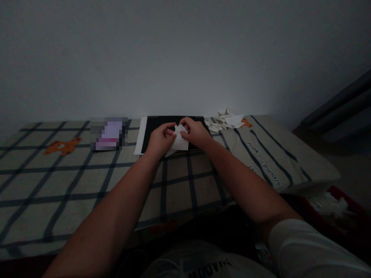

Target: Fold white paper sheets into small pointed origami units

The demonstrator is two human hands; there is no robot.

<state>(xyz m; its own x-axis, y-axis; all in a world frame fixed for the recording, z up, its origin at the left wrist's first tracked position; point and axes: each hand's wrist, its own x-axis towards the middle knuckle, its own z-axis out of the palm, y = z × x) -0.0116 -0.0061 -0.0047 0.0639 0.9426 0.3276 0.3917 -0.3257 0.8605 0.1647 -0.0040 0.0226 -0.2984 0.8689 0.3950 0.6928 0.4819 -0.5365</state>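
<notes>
Both my hands meet over a black board (pixel 153 127) lying on a checked cloth. My left hand (pixel 160 139) pinches the left side of a small folded white paper (pixel 180 142). My right hand (pixel 194 132) pinches the paper's top right edge with curled fingers. The paper rests partly on the board's near edge. The scene is dim and fine folds are hard to make out.
A pile of folded white paper pieces (pixel 226 120) lies at the back right by the wall. A blurred pinkish item (pixel 108 134) sits left of the board. The checked cloth (pixel 87 177) has orange bear prints (pixel 62 146). A red container (pixel 342 208) sits low at the right.
</notes>
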